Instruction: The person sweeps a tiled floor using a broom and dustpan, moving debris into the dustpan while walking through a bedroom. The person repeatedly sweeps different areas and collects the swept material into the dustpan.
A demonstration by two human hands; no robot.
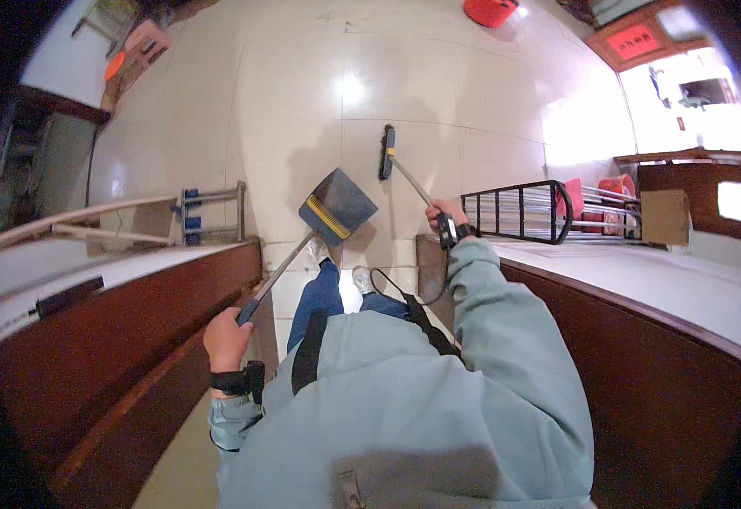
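Note:
My left hand [226, 338] grips the dark end of a long dustpan handle. At its far end, the grey dustpan [344, 198], with a yellow comb-toothed strip, is in front of my feet; whether it touches the floor I cannot tell. My right hand [445, 216] holds the pole of a broom [387, 153]. The broom's narrow grey head with dark bristles is over the tiles, ahead and to the right of the dustpan, apart from it. Both wrists wear black straps with small devices, and a cable hangs from the right one.
I stand in a doorway between brown door frames [154, 343]. A folded metal rack [517, 213] with black bars leans on the right, beside a cardboard box [664, 217]. A metal ladder-like frame [213, 215] stands left. Ahead are a pink stool [148, 46] and a red container [490, 11].

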